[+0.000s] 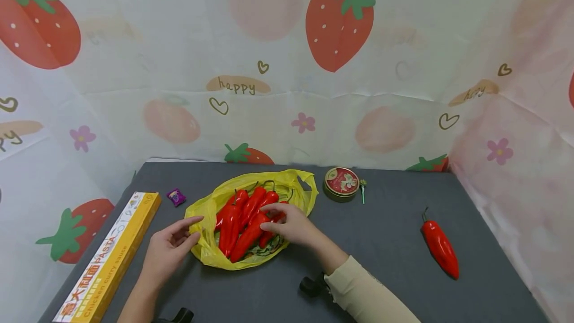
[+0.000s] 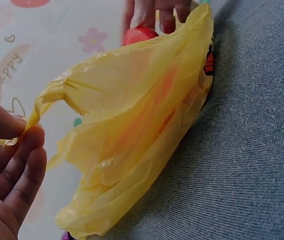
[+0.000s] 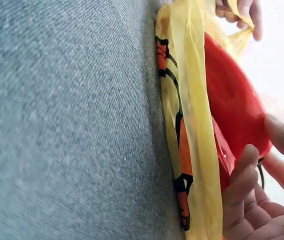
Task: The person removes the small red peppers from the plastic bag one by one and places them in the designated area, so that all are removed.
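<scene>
A yellow plastic bag (image 1: 237, 264) lies spread on the table, its mouth wide around several glossy red chili peppers (image 1: 229, 228). At the bag's left rim, my left hand (image 1: 168, 250) pinches a handle of the bag between thumb and fingers, pulling it taut in the left wrist view. Over the right side of the mouth, my right hand (image 1: 291, 223) holds one red chili pepper (image 3: 234, 100) near its stem end, thumb on one side and fingers on the other. That pepper still lies partly inside the bag, its lower part hidden by the yellow plastic in the right wrist view.
A single red chili pepper (image 1: 441, 250) lies apart on the right. Behind the bag stand a round red-lidded tin (image 1: 342, 183) and a small green-topped stick (image 1: 362, 191). On the left are a long yellow pasta box (image 1: 109, 258) and a small purple packet (image 1: 176, 197).
</scene>
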A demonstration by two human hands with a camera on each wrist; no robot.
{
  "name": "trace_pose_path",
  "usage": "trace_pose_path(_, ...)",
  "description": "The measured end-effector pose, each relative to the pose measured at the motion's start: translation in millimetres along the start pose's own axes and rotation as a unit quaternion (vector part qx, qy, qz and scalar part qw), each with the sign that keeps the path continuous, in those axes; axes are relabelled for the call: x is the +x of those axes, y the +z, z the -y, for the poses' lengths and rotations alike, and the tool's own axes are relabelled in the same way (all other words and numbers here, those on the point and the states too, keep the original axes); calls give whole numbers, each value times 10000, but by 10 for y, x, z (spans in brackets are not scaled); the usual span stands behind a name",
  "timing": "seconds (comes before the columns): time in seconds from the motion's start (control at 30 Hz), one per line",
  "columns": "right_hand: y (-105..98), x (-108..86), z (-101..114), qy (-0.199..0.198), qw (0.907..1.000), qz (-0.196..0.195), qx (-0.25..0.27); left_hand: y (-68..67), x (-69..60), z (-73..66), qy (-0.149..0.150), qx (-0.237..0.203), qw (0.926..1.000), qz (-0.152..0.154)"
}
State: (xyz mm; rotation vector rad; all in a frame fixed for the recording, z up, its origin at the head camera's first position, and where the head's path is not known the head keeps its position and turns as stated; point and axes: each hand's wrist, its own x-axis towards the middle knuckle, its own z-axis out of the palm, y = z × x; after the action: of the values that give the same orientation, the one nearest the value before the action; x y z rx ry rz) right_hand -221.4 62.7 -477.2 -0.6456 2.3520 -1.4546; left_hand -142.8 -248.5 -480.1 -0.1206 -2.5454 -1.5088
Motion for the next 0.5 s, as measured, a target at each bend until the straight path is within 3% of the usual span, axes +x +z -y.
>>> trace_pose_path(0.17,10,-23,30,94,9992,-164,364,8,-2,-12,-8,34,10000,-11)
trace_pose_path(0.4,90,-10,107,130,9961,-105,861,7,-7,-21,-68,-9,10000,0)
trace_pose_path(0.5,159,23,168,108,9967,-248,760,-1,-9,-22,-92,-15,10000,-10)
